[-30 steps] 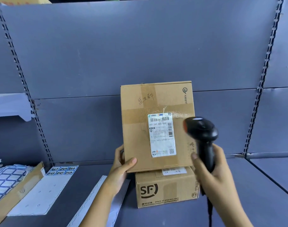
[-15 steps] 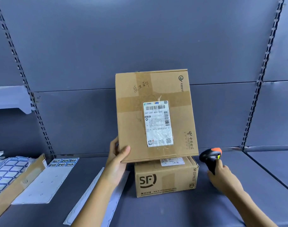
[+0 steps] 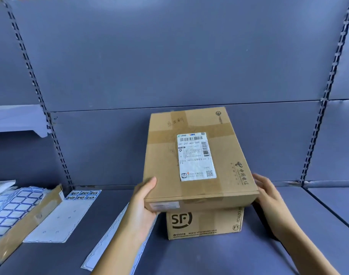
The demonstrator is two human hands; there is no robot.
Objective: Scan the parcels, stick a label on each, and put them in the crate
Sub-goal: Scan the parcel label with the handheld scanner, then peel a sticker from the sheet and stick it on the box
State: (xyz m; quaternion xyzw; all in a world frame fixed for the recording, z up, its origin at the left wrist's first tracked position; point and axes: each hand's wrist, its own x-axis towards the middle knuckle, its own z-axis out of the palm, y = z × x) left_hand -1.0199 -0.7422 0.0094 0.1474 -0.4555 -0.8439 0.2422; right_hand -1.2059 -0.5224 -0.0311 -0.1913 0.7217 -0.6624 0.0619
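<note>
Blue-grey back panels fill the wall, split by slotted uprights on either side. A small ledge hangs on the left upright. Below runs the wide shelf, which carries everything.

At far left, a sheet of blue-bordered blank labels lies in an open piece of brown cardboard. Just beside it is a white backing sheet with a few printed blue labels along its far edge. A stripped backing strip lies nearer the middle, partly under the left forearm.

The SF box stands closed on the shelf. The taped brown parcel rests on top of it, tilted up toward the wall, its white shipping label facing up. What either holds is hidden.

The left grip clasps the parcel's near left corner, thumb on top. The right grip lies with fairly straight fingers against the near right side.
</note>
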